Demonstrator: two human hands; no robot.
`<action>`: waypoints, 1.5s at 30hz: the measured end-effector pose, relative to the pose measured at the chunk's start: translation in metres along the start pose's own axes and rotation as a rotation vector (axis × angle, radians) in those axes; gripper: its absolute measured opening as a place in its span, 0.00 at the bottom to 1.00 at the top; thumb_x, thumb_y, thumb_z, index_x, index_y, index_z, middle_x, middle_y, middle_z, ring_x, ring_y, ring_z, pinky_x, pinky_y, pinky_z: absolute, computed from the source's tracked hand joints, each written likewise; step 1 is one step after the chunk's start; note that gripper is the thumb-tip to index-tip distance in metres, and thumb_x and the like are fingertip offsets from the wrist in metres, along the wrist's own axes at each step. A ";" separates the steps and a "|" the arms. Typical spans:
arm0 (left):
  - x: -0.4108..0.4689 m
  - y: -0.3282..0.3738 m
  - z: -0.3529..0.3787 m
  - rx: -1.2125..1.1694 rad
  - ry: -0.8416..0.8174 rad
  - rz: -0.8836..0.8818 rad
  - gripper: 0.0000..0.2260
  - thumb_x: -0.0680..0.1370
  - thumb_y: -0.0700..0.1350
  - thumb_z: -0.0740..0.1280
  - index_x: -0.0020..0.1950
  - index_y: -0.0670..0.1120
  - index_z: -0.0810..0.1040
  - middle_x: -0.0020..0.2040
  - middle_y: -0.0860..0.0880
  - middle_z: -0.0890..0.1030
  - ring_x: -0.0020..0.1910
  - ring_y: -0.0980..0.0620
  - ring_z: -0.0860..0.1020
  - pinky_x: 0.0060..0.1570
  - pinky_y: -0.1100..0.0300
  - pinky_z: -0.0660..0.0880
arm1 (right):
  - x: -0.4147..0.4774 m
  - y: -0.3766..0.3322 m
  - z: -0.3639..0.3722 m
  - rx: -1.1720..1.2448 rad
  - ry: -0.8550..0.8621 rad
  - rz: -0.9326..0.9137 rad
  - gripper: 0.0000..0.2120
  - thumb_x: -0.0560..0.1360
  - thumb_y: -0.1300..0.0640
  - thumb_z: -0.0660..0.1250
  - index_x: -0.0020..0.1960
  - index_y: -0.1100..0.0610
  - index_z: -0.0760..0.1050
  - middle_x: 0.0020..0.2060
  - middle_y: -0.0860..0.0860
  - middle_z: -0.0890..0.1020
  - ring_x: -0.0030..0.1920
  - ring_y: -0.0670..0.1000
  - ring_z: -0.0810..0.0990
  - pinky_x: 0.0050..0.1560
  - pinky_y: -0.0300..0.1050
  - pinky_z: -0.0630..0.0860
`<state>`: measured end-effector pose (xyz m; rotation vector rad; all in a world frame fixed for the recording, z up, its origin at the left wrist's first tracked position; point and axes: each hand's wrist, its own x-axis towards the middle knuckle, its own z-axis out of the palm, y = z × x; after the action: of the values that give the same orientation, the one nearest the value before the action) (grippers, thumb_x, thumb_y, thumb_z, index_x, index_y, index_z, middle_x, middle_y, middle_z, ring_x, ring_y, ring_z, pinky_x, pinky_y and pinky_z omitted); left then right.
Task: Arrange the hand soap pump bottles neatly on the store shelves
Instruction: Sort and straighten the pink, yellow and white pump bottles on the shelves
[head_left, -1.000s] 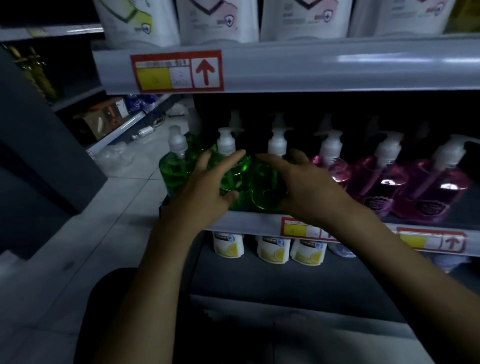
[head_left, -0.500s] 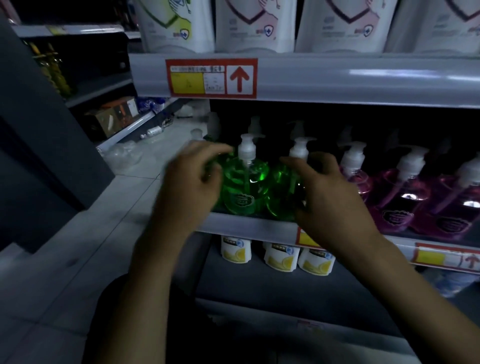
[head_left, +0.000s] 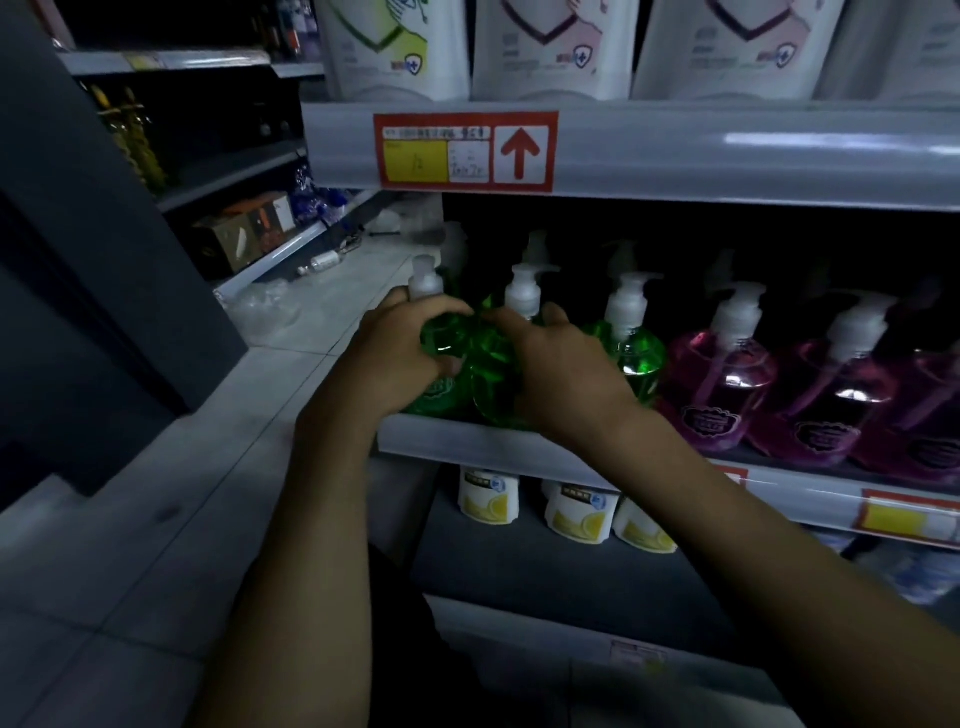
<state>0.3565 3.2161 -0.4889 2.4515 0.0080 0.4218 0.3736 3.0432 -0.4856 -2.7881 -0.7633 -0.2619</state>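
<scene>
Green soap pump bottles with white pumps stand at the left end of the middle shelf (head_left: 467, 444). My left hand (head_left: 400, 358) grips the leftmost green bottle (head_left: 441, 338), fingers curled round its body. My right hand (head_left: 556, 364) grips the second green bottle (head_left: 493, 384) beside it. A third green bottle (head_left: 636, 348) stands free to the right. Pink pump bottles (head_left: 722, 384) continue the row rightwards. More pumps show dimly behind the front row.
White refill pouches (head_left: 550, 47) stand on the upper shelf above a red price tag (head_left: 465, 150). Tubs with lemon labels (head_left: 488, 499) sit below. The tiled aisle floor (head_left: 291, 374) runs left, with a cardboard box (head_left: 244, 234) and litter by a dark shelf unit.
Both hands have closed in on the two leftmost green bottles; the right hand shifted left from the third bottle. The view moved closer and slightly up.
</scene>
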 end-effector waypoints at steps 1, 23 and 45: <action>0.001 -0.001 -0.002 -0.027 -0.028 -0.010 0.24 0.70 0.40 0.75 0.61 0.61 0.76 0.59 0.49 0.71 0.60 0.48 0.73 0.61 0.52 0.73 | 0.000 0.001 -0.002 0.007 -0.006 -0.008 0.38 0.71 0.60 0.68 0.75 0.41 0.55 0.62 0.61 0.69 0.48 0.66 0.79 0.45 0.52 0.77; 0.026 0.095 -0.128 -0.493 0.516 0.113 0.20 0.78 0.55 0.63 0.69 0.60 0.64 0.55 0.61 0.75 0.49 0.65 0.75 0.45 0.60 0.73 | 0.027 -0.048 -0.244 -0.296 0.554 -0.052 0.36 0.74 0.46 0.68 0.75 0.41 0.51 0.70 0.55 0.59 0.56 0.61 0.77 0.54 0.54 0.78; 0.009 0.105 -0.085 -0.186 0.937 -0.019 0.20 0.76 0.45 0.66 0.68 0.49 0.69 0.65 0.43 0.70 0.62 0.42 0.68 0.54 0.46 0.72 | -0.008 -0.024 -0.268 -0.465 0.481 -0.065 0.40 0.70 0.46 0.72 0.74 0.39 0.51 0.65 0.53 0.70 0.55 0.57 0.78 0.50 0.51 0.78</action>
<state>0.3291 3.1842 -0.3603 1.8677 0.3633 1.4398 0.3251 2.9862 -0.2265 -2.9077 -0.7393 -1.2073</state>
